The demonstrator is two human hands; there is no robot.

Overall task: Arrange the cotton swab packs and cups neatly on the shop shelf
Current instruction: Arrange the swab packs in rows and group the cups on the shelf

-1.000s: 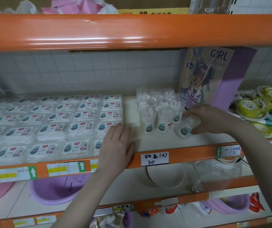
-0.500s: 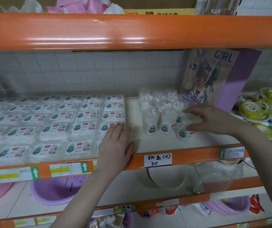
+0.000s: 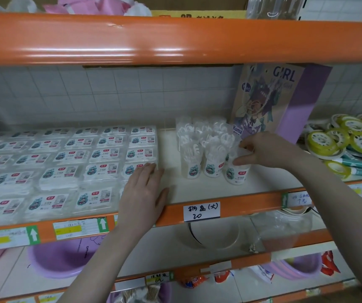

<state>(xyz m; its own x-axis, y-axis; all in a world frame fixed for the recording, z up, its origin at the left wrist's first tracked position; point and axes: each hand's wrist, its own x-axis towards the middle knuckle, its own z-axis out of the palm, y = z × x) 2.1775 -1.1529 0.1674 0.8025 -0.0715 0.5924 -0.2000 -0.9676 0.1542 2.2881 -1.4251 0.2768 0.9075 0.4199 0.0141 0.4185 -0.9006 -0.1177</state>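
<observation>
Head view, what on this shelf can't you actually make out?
- Cup under the right hand: the fingers hide its top, so its lid can't be judged.
- Front-right pack: the left hand covers it.
- Labels on the packs: print too small and blurred to read.
- Back cups: front cups hide their bases.
- Leftmost packs: cut off by the left edge.

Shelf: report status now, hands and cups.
Left hand flat, resting on front packs. Right hand gripping front-right cup, upright beside the cup cluster. Purple box close behind.
</observation>
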